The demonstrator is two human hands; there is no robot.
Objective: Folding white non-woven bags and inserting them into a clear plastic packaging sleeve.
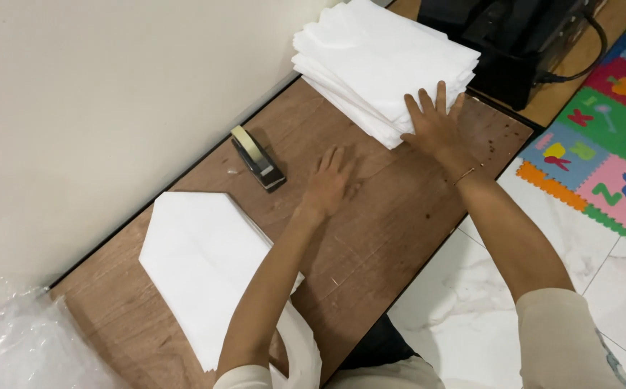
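A long brown wooden table (399, 238) runs along a pale wall (89, 94), its far long edge tight against that wall and its near long edge free above a white marble floor (471, 317). Bare wood lies open in the middle of the table, between the things at its two ends. A colourful foam play mat (601, 151) covers the floor beyond the table's right end, and crinkled clear plastic wrap (17, 346) sits at the left end by the wall.

At the right end lies a stack of white folded sheets (377, 57), thick, soft-edged and slightly fanned, its corner reaching towards the table's middle. Behind it stands a black machine (521, 36) with a cable.

Near the left end lies a folded white sheet (197, 266), flat, with one end folded to a point towards the wall.

The right hand (437, 124) rests flat, fingers spread, on the stack's near corner, gripping nothing. The left hand (327, 180) lies open, palm down on bare wood at mid-table, holding nothing.

A tape dispenser (257, 158) stands just left of the left hand, close to the wall edge.
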